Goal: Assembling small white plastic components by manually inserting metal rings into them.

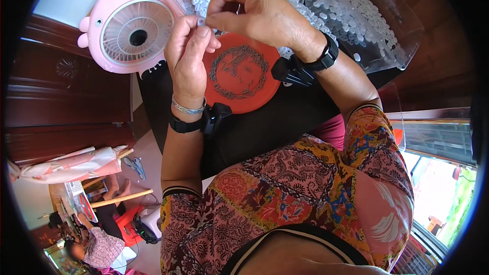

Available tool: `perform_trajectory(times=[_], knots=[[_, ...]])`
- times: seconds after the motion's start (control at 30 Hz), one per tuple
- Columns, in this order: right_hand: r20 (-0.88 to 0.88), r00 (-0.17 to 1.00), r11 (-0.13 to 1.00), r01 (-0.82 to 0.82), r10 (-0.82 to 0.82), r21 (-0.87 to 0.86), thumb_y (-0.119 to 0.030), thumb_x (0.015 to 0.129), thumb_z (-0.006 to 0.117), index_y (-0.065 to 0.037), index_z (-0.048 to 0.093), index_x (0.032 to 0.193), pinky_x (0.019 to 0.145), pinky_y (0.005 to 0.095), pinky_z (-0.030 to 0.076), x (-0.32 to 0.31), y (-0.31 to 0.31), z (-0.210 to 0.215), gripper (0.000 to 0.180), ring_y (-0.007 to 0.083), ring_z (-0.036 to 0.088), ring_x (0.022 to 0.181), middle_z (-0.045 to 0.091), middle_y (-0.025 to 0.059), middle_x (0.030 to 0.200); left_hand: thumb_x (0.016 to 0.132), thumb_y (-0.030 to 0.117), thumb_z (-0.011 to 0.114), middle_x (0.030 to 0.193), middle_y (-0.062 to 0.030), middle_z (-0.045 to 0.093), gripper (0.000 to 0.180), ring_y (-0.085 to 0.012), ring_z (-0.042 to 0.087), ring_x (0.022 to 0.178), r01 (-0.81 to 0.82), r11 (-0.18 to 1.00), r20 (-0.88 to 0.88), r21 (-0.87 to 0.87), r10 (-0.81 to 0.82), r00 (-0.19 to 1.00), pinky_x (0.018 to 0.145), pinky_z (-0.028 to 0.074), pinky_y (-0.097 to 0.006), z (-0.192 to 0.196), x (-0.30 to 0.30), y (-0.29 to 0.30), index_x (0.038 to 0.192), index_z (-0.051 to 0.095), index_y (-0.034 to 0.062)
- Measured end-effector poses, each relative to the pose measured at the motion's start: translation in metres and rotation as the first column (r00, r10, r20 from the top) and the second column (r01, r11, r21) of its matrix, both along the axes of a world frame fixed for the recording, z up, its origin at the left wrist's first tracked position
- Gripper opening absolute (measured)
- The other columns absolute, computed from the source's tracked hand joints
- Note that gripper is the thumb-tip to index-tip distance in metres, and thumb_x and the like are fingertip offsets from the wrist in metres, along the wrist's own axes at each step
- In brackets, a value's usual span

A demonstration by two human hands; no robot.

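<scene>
Both hands are raised above the dark worktop [254, 132], wrists bent inward so the fingertips meet. The left hand [188, 53] stands upright, its thumb and forefinger pinching a tiny pale bead [200, 21]. The right hand [260, 12] curls over from above, its fingers pressed together at the same bead. Below them lies a round red lid [242, 74] holding small dark pieces.

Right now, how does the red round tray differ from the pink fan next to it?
The red tray lies flat on the dark table and holds a ring of small dark pieces; the pink fan stands tilted, with a white grille and dark hub. The tray sits under the left hand and right hand; the fan sits off to the left, untouched. Both are round.
</scene>
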State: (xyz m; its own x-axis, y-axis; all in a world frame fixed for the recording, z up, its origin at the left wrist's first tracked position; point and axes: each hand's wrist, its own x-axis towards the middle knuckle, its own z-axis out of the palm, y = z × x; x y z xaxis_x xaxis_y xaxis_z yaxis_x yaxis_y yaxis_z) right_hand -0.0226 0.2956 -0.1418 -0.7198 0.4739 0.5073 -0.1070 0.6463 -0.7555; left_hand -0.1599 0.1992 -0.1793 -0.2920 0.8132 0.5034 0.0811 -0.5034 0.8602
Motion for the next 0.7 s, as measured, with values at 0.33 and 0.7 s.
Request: perform_trajectory(times=[0.33,0.7], knots=[[0.021,0.987,0.986,-0.158,0.159,-0.055,-0.004,0.077,0.063,0.0,0.064,0.08,0.059,0.0314,0.049,0.008,-0.006,0.008,0.005,0.0279,0.063,0.06,0.066,0.0106,0.065,0.095,0.013,0.041,0.069,-0.0105,0.055,0.022,-0.0169,0.053,0.064,0.064,0.996,-0.027,-0.063,-0.066,0.997,0.068,0.045,-0.029,-0.021,-0.008,0.0,0.1,0.051,-0.0051],[0.066,0.997,0.896,-0.052,0.025,0.441,-0.011,0.075,0.065,-0.003,0.065,0.082,0.064,0.0387,0.049,-0.004,-0.013,-0.004,0.011,0.0351,0.062,0.073,0.064,0.0163,0.078,0.09,0.013,0.045,0.065,-0.0085,0.053,0.019,-0.0159,0.05,0.059,0.04,0.989,0.033,-0.144,-0.036,0.999,0.06,0.041,-0.026,-0.028,-0.022,-0.009,0.087,0.054,-0.0034]])
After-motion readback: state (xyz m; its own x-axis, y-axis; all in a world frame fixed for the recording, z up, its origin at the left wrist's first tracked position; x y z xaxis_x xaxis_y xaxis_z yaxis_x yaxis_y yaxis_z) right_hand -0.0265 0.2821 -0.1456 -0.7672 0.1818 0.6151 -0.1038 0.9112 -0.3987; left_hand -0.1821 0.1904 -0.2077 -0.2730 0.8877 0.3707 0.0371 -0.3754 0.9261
